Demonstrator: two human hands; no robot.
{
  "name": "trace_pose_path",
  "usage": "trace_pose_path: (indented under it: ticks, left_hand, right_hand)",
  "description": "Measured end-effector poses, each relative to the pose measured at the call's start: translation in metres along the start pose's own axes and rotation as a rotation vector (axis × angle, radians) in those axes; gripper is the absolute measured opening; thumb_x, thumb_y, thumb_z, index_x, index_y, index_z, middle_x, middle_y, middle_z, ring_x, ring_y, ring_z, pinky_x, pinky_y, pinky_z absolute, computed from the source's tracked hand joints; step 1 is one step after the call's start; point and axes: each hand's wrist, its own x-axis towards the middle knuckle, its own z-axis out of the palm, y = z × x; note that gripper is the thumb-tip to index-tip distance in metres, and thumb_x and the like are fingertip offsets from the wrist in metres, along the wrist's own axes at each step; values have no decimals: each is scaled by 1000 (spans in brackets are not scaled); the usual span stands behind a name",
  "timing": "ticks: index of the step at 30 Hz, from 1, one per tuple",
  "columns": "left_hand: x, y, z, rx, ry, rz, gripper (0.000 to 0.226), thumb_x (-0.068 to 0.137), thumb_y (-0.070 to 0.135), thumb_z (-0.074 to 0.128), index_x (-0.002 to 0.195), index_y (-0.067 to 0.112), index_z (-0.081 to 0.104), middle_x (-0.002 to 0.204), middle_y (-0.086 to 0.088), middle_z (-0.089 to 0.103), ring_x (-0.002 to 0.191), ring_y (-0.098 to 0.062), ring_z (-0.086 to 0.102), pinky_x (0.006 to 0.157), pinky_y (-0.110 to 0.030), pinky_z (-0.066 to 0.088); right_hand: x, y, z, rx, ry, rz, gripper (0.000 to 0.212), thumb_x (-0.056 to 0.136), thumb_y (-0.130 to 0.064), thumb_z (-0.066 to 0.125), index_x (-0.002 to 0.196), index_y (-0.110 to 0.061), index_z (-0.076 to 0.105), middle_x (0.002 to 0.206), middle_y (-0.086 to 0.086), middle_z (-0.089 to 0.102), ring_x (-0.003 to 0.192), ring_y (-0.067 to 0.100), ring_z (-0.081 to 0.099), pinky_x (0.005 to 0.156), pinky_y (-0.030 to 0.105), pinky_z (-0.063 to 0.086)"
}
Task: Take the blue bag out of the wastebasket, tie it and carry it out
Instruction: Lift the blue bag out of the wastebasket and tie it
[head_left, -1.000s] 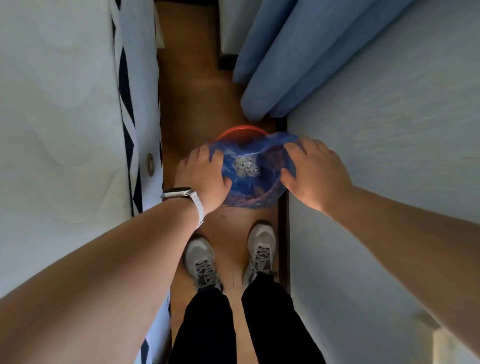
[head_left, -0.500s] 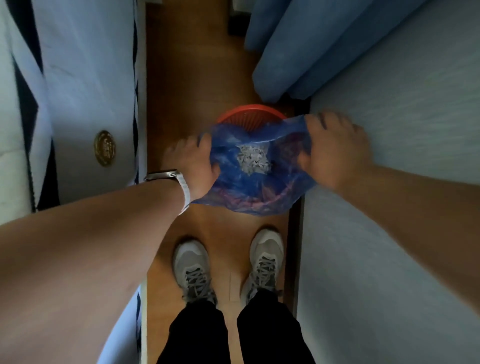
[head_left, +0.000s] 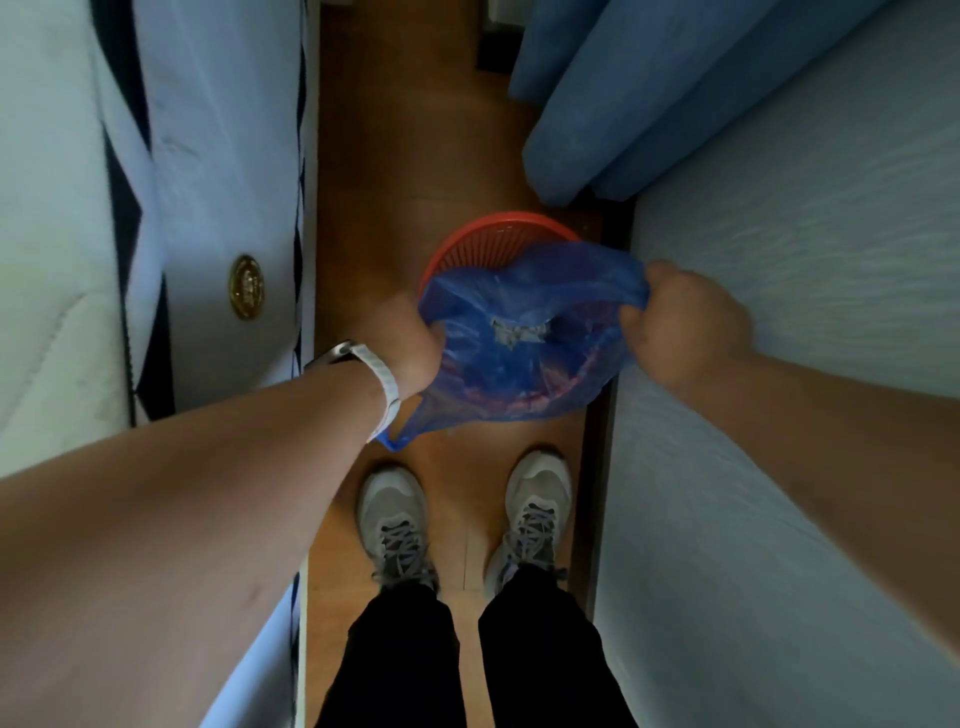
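A translucent blue bag (head_left: 519, 374) with crumpled paper and reddish scraps inside hangs over the round orange wastebasket (head_left: 488, 234), whose far rim shows behind it. My left hand (head_left: 410, 348) is fisted on the bag's left edge; a loose handle loop dangles below my wrist. My right hand (head_left: 685, 322) grips the bag's right edge, stretching the mouth wide between both hands. The basket's lower part is hidden by the bag.
I stand in a narrow strip of wooden floor (head_left: 415, 130). A white mattress (head_left: 208, 156) with a brass badge rises at the left, a pale wall (head_left: 805, 364) at the right. Blue curtains (head_left: 597, 104) hang beyond the basket. My shoes (head_left: 395, 525) are just below the bag.
Both hands have gone from resting flat on the bag's rim to closed fists on its edges. The bag has risen and its mouth is pulled wider.
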Motion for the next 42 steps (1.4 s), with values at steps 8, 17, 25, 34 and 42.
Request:
trace_pose_path:
  ticks: [8, 17, 25, 34, 42]
  left_hand:
    - [-57, 3, -21, -141, -259, -170, 9, 70, 13, 64, 77, 6, 62, 81, -10, 67, 77, -30, 66, 62, -32, 50]
    - [-84, 26, -52, -613, -277, -336, 19, 85, 11, 53, 102, 19, 47, 87, -6, 64, 75, -25, 69, 58, -31, 54]
    - [-101, 41, -66, -771, -71, -76, 34, 76, 7, 69, 107, 21, 63, 98, -3, 70, 87, -20, 69, 78, -36, 58]
    - [-123, 59, -108, -823, 114, -33, 14, 91, 17, 57, 92, 27, 67, 88, 3, 70, 67, -9, 71, 71, -33, 60]
    - [-165, 75, -161, -753, 161, 86, 17, 85, 18, 64, 101, 21, 68, 86, -6, 68, 76, -19, 65, 73, -34, 53]
  right_hand:
    - [-25, -18, -30, 93, 33, 42, 22, 90, -27, 50, 96, -8, 57, 96, 19, 65, 86, 36, 58, 64, 33, 34]
    - [-38, -48, -47, 296, 130, 40, 19, 90, -30, 51, 83, -13, 53, 74, 5, 57, 70, 27, 52, 61, 32, 37]
    - [-67, -69, -53, 493, 130, -2, 13, 90, -26, 54, 81, -17, 54, 64, -7, 52, 59, 9, 49, 51, 22, 36]
    - [-90, -82, -86, 599, 246, 15, 12, 91, -23, 54, 84, -14, 58, 62, -4, 53, 57, 7, 50, 54, 17, 38]
    - [-126, -96, -149, 648, 277, 49, 10, 90, -22, 57, 83, -15, 58, 64, -4, 54, 62, 18, 50, 58, 27, 35]
